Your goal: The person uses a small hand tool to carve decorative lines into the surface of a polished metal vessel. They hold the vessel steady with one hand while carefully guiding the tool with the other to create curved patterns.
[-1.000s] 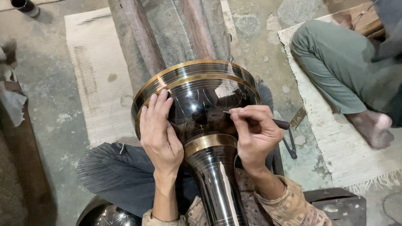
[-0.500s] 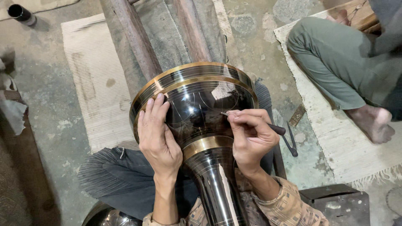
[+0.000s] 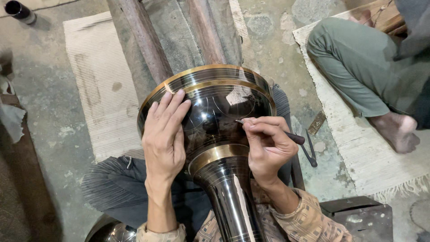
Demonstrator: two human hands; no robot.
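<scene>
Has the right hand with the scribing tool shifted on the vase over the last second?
Yes, slightly. The right hand and its tool tip have crept leftward across the black vase, toward the resting left hand.

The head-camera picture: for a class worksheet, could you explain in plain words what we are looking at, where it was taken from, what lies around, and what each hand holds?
The picture comes from a camera worn on a person's head, looking down at their own two bare hands; there is no machine. Across their lap lies a large dark shiny metal vase with brass-coloured bands. The left hand lies flat on its rounded body, fingers spread. The right hand has a pinch grip on a thin pointed tool, whose tip touches the dark surface, where fine curved lines show. The vase's mouth sits against two wooden poles. On the concrete floor lie a pale mat and a small metal tool. At upper right another person's leg and bare foot rest on a fringed mat.
</scene>
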